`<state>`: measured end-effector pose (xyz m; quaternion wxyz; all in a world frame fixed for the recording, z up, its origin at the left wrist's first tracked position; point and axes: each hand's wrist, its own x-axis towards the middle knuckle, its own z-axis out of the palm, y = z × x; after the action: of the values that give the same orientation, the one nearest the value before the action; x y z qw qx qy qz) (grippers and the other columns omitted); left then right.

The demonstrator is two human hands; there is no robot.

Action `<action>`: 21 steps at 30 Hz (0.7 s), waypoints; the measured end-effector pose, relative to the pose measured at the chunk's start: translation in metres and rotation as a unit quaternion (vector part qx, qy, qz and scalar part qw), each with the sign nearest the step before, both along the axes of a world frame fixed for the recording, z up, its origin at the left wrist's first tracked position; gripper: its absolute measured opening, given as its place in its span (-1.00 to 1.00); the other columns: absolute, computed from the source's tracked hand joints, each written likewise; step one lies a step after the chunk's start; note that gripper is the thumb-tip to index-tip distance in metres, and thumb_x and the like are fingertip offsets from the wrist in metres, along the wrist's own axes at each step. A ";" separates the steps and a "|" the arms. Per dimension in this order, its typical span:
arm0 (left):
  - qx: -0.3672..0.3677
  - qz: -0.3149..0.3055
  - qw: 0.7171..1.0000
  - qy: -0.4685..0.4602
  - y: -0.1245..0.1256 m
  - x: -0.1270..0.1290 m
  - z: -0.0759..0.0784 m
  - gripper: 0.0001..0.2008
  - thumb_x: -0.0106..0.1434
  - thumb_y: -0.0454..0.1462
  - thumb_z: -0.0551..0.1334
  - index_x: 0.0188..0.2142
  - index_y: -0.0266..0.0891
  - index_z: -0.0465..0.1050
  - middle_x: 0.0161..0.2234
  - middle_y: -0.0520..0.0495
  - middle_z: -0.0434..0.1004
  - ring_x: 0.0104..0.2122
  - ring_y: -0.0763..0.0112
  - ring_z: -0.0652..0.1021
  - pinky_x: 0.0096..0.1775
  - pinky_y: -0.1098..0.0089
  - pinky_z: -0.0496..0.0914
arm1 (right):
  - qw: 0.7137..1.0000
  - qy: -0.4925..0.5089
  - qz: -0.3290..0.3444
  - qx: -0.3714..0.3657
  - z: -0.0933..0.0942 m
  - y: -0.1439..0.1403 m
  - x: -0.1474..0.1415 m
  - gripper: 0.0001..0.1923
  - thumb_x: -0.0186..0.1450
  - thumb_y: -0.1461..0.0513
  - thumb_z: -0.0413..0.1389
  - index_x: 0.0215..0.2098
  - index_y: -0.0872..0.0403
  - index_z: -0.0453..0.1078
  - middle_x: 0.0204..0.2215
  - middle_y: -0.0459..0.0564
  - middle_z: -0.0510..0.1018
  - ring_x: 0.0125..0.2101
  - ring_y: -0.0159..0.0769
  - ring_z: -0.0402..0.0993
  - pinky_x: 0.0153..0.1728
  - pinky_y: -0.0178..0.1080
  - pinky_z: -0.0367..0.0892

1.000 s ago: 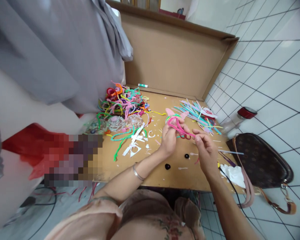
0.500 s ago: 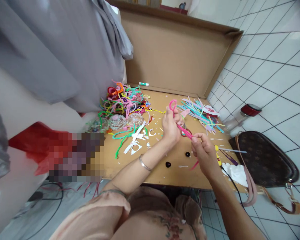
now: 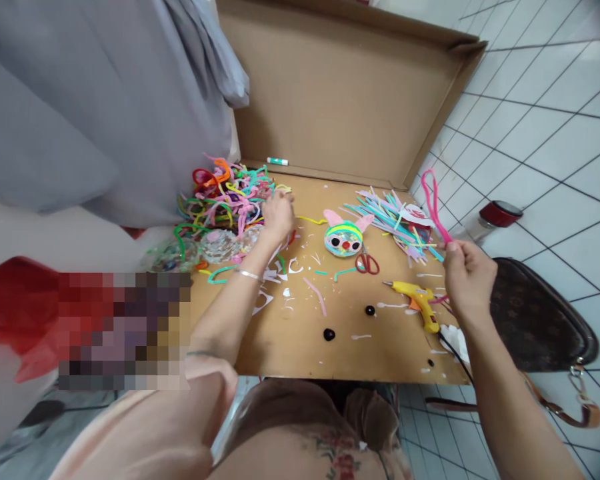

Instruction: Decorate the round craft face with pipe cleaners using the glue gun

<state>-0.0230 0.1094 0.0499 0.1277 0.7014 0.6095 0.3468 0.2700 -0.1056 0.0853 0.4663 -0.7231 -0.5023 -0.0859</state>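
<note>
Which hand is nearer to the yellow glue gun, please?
Right: the right hand is just right of the glue gun; the left hand is well left, by the colourful pile.

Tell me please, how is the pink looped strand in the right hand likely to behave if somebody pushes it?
The pink looped strand would probably bend yet keep some shape, since its loop sticks out past the right hand with nothing seen propping it. It is likely light, being so thin. Its fuzzy-looking surface suggests little slipping.

Hot-pink pipe cleaner (image 3: 443, 230), multicoloured tangle (image 3: 230, 200), yellow glue gun (image 3: 420, 301), red-handled scissors (image 3: 369, 264), black-gridded white tiles (image 3: 545, 160).
</note>
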 end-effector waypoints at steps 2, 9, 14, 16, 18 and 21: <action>-0.026 0.040 0.993 0.109 0.018 -0.011 -0.008 -0.63 0.28 -0.39 0.11 0.03 -0.35 0.54 0.17 -0.46 0.44 0.16 -0.14 0.43 0.12 0.04 0.30 | 0.998 -0.035 -0.036 -0.024 0.000 0.025 0.027 -0.56 0.35 -0.01 -0.10 -0.28 0.08 0.51 -0.57 -0.05 0.42 -0.52 -0.23 0.29 -0.39 -0.20 0.21; -0.150 0.044 0.962 0.224 0.048 -0.016 -0.030 -0.61 0.22 -0.48 0.11 -0.01 -0.52 0.56 -0.01 -0.60 0.56 0.07 -0.13 0.55 0.03 0.10 0.39 | 0.978 -0.124 -0.105 -0.133 -0.012 0.098 0.069 -0.55 0.32 0.14 -0.02 0.06 0.25 0.41 -0.13 0.38 0.53 -0.11 0.10 0.46 -0.09 0.03 0.30; -0.099 0.048 0.979 0.174 0.052 -0.031 -0.015 -0.66 0.23 -0.43 0.14 -0.08 -0.44 0.60 -0.06 -0.51 0.62 0.00 -0.04 0.60 0.02 0.17 0.39 | 0.972 -0.181 -0.082 -0.126 -0.020 0.089 0.043 -0.49 0.31 0.17 0.01 0.19 0.19 0.34 0.05 0.37 0.42 0.07 0.20 0.35 0.02 0.17 0.26; -0.065 0.038 0.987 0.145 0.054 -0.039 -0.004 -0.66 0.23 -0.42 0.12 -0.10 -0.36 0.61 -0.12 -0.35 0.66 -0.02 0.08 0.59 0.04 0.24 0.38 | 0.974 -0.190 -0.049 -0.112 -0.023 0.081 0.033 -0.51 0.33 0.16 0.00 0.19 0.16 0.35 0.07 0.35 0.41 0.10 0.19 0.33 0.04 0.19 0.25; -0.031 0.037 0.994 0.099 0.055 -0.046 0.007 -0.70 0.22 -0.41 0.13 -0.15 -0.32 0.61 -0.20 -0.24 0.67 -0.05 0.14 0.59 0.05 0.28 0.37 | 0.977 -0.185 -0.015 -0.104 -0.023 0.076 0.024 -0.53 0.35 0.14 -0.01 0.17 0.13 0.37 0.07 0.33 0.43 0.11 0.18 0.33 0.03 0.19 0.27; 0.000 0.050 0.998 0.043 0.053 -0.055 0.023 -0.78 0.21 -0.35 0.17 -0.22 -0.38 0.57 -0.27 -0.18 0.64 -0.09 0.14 0.57 0.07 0.25 0.34 | 0.984 -0.158 0.041 -0.066 -0.019 0.071 0.012 -0.59 0.33 0.15 0.01 0.09 0.09 0.44 0.04 0.26 0.48 0.09 0.11 0.37 0.05 0.15 0.30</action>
<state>-0.0780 0.1623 0.0727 0.0839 0.6842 0.6491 0.3217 0.2816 -0.0346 0.0666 0.3350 -0.7088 -0.6032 -0.1466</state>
